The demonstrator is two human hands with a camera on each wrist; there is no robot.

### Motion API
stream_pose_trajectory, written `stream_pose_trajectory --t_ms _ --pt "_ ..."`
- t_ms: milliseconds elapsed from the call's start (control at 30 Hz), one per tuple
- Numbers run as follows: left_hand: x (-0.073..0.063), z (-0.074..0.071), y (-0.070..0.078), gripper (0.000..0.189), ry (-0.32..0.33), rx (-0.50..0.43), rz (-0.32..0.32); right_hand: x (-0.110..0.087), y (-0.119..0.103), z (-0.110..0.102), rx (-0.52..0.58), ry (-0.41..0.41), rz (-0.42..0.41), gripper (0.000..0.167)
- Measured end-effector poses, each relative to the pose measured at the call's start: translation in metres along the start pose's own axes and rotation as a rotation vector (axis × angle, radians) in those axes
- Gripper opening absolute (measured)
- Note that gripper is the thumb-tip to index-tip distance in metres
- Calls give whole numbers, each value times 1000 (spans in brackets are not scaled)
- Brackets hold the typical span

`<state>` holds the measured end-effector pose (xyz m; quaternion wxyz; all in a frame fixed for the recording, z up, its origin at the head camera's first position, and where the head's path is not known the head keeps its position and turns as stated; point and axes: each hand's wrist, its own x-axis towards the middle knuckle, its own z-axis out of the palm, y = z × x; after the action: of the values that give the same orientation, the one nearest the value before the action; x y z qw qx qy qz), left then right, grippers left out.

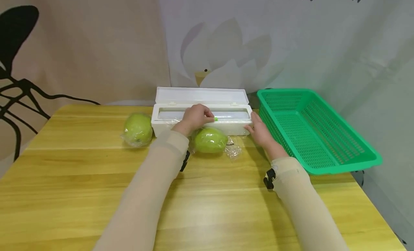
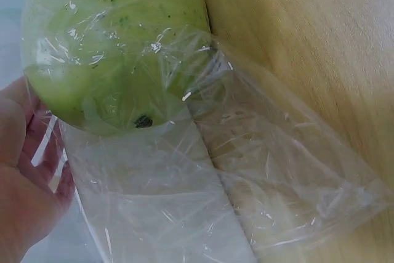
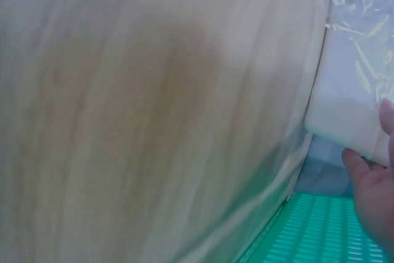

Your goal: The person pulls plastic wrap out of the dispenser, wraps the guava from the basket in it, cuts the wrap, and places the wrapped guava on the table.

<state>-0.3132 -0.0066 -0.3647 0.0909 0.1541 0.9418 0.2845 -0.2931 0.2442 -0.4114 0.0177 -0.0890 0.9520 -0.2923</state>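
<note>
A white cling film dispenser (image 1: 237,128) stands at the back of the table with its lid (image 1: 200,95) raised and a film roll visible inside. My left hand (image 1: 194,118) pinches the small green slide cutter (image 1: 216,119) on its front rail. At the box's right end, my right hand (image 1: 261,133) grips the corner with thumb in front and fingers along the side. Right in front of the box lies a green fruit (image 1: 211,141) covered in clear film (image 2: 271,177), whose loose crumpled end spreads to the right. Another film-wrapped green fruit (image 1: 138,129) sits left of the box.
A green plastic basket (image 1: 343,170) stands on the right, close beside my right hand. The wooden table (image 1: 220,215) stretches toward me. A black chair (image 1: 19,89) is beyond the left edge, and a printed curtain (image 1: 291,49) hangs behind.
</note>
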Motion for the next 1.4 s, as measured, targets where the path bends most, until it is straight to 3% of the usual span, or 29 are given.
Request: stream_pose_trajectory --t_ms 200,500,867,1167,1400 --pt "-6 -5 -3 18 22 59 38 -3 2 -3 8 4 5 66" --pt "-11 -11 -19 20 39 69 88 -5 6 -5 0 10 -2 66" --pt "-31 -33 -51 19 65 22 33 -3 10 -9 9 18 -15 66" --pt "-34 -37 -68 18 94 28 60 -2 16 -8 3 19 -16 66" --pt "-38 -43 -72 19 72 57 70 -3 18 -7 -6 24 -24 66"
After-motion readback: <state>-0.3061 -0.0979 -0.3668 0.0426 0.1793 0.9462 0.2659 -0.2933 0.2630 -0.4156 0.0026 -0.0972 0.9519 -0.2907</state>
